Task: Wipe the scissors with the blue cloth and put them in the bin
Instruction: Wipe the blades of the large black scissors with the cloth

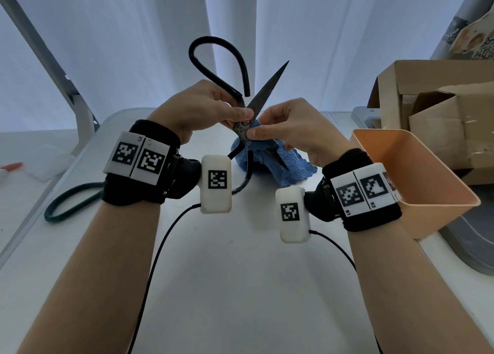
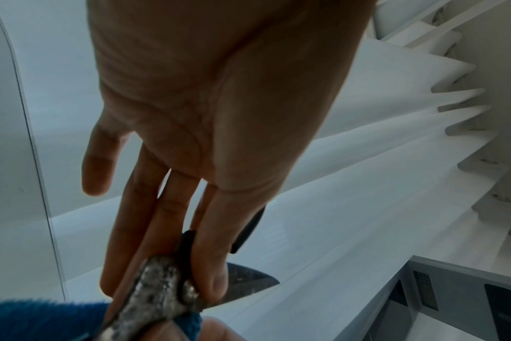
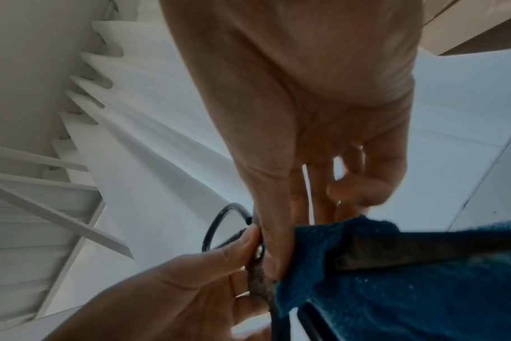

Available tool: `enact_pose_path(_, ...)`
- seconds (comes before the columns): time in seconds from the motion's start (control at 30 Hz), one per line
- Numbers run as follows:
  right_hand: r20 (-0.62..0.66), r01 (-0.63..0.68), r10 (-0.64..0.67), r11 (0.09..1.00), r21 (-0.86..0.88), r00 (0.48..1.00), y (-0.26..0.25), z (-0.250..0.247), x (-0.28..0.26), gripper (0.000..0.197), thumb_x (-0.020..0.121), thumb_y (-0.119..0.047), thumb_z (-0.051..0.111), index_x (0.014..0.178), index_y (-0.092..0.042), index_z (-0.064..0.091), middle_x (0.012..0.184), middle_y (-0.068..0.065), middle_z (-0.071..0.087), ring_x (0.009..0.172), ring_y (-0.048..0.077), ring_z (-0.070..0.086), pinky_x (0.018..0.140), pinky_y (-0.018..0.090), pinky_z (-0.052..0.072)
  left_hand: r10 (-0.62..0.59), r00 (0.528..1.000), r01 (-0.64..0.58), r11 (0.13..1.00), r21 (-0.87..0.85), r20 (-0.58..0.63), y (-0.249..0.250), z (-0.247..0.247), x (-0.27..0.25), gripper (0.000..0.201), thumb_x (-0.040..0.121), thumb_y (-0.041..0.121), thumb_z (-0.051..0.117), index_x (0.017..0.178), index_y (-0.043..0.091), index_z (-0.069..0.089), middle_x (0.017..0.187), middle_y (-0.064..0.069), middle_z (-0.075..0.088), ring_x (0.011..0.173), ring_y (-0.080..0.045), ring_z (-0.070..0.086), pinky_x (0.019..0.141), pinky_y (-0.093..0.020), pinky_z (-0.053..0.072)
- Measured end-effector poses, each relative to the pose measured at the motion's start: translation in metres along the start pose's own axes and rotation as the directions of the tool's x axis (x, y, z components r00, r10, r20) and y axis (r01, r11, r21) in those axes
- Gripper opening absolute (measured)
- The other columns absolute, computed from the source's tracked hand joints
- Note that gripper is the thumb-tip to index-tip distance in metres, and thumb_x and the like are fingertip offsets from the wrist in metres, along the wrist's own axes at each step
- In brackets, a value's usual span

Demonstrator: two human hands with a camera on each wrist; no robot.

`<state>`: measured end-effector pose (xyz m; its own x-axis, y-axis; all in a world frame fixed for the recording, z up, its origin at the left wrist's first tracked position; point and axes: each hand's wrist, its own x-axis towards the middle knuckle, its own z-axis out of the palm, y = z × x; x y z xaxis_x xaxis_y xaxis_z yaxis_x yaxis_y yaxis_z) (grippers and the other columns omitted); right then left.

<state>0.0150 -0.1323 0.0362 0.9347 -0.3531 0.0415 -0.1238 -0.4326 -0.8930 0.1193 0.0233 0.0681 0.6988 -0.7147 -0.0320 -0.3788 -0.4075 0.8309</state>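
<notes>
step: wiping, mid-way by my guess; scissors are held up over the table, blades spread open
left hand: thumb and fingertips pinch the scissors right at the pivot; one black loop stands above the knuckles, the other hangs below the fingers
right hand: thumb and forefinger pinch the blue cloth against the lower blade, just beside the left fingertips; the rest of the cloth droops under the hand
upper blade: bare, points up and away from the fingers, looks rusty
bin: orange, open-topped, just beside the right wrist, nothing seen inside
how to do well: keep the pivot pinch firm so the blades don't swing shut on the right fingers; slide the cloth from pivot out to the tip with the pads on the flats, not the edge; then re-pinch for the upper blade
risk: the tip under the cloth is hidden, so a finger may meet it
next: likely a short carry right to drop the scissors in the bin
</notes>
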Motion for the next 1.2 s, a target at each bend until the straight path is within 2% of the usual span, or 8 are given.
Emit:
enact_pose_path(0.13,0.02,-0.016,0.016,1.0,-0.001,1.0,-0.0004,-0.001,-0.0004,0.029,0.078,-0.028,0.083,0.093,-0.006,0.073,0.09,0.008,0.071,0.077,0.008,0.062,0.055,0.019,0.051,-0.001,1.0,0.001,1.0,-0.004,-0.007,-0.0006,-0.0002,0.0008,0.02,0.087,0.03,0.074,0.092,0.011,0.075,0.074,0.008,0.075,0.067,0.004,0.067,0.079,-0.022,0.04)
enact_pose_path(0.27,0.042,-0.016,0.016,1.0,0.004,0.999,-0.002,-0.0014,-0.0015,0.031,0.078,-0.027,0.083,0.097,-0.005,0.071,0.103,0.019,0.072,0.082,0.012,0.064,0.059,0.021,0.054,-0.003,1.0,0.003,1.0,-0.011,-0.009,-0.0016,-0.0003,0.001,0.026,0.086,0.031,0.075,0.098,0.008,0.076,0.083,0.002,0.077,0.07,0.002,0.069,0.079,-0.023,0.04)
enact_pose_path(0.47,0.094,-0.044,0.042,0.999,0.023,0.995,-0.0049,-0.0071,-0.0037,0.015,0.086,-0.014,0.072,0.095,-0.004,0.076,0.085,0.004,0.071,0.077,0.007,0.062,0.062,0.02,0.057,-0.009,1.0,0.009,1.0,-0.02,-0.016,-0.0029,-0.0022,0.0004,0.026,0.087,0.029,0.074,0.099,0.006,0.075,0.082,0.002,0.076,0.069,0.002,0.068,0.075,-0.019,0.04)
enact_pose_path(0.63,0.073,-0.023,0.022,1.0,0.019,0.997,-0.0027,-0.0081,-0.003,0.013,0.085,-0.013,0.075,0.094,-0.004,0.077,0.086,0.004,0.073,0.079,0.007,0.064,0.063,0.019,0.055,-0.011,1.0,0.01,1.0,-0.019,-0.012,-0.0026,-0.0023,0.0008,0.028,0.087,0.028,0.074,0.101,0.004,0.074,0.08,0.003,0.076,0.069,0.001,0.069,0.074,-0.019,0.04)
enact_pose_path(0.77,0.056,-0.024,0.022,0.999,0.042,0.998,-0.0015,-0.0071,-0.002,0.015,0.083,-0.015,0.077,0.094,-0.004,0.076,0.087,0.006,0.074,0.073,0.005,0.064,0.065,0.018,0.055,-0.005,1.0,0.005,1.0,-0.016,-0.008,-0.0022,-0.0021,0.0011,0.026,0.087,0.027,0.073,0.099,0.004,0.074,0.075,0.006,0.075,0.067,0.002,0.068,0.068,-0.011,0.044)
enact_pose_path(0.93,0.032,-0.016,0.014,0.998,0.061,0.999,-0.0001,-0.0007,-0.0005,0.018,0.084,-0.015,0.077,0.095,-0.001,0.076,0.086,0.006,0.072,0.076,0.007,0.063,0.065,0.015,0.053,-0.009,1.0,0.009,1.0,-0.009,-0.011,-0.0044,-0.0017,0.0021,0.033,0.085,0.033,0.076,0.102,0.005,0.074,0.088,-0.002,0.078,0.075,-0.003,0.07,0.091,-0.03,0.046)
enact_pose_path(1.0,0.045,-0.018,0.015,0.998,0.065,0.999,-0.0007,0.0001,-0.0006,0.019,0.085,-0.014,0.075,0.098,-0.001,0.075,0.087,0.006,0.071,0.075,0.006,0.063,0.061,0.011,0.052,-0.01,1.0,0.01,1.0,-0.009,-0.009,-0.0052,-0.0022,0.0018,0.033,0.085,0.033,0.075,0.103,0.005,0.074,0.091,-0.004,0.077,0.079,-0.006,0.07,0.093,-0.033,0.045)
enact_pose_path(1.2,0.073,-0.047,0.04,0.995,0.087,0.997,0.0003,-0.0008,0.0,0.015,0.086,-0.008,0.071,0.099,0.0,0.075,0.079,0.001,0.07,0.065,-0.001,0.062,0.058,0.01,0.048,-0.005,1.0,0.005,1.0,-0.02,-0.006,-0.0038,-0.0001,0.0026,0.033,0.086,0.029,0.075,0.101,0.0,0.073,0.086,-0.003,0.076,0.07,0.0,0.069,0.076,-0.021,0.041)
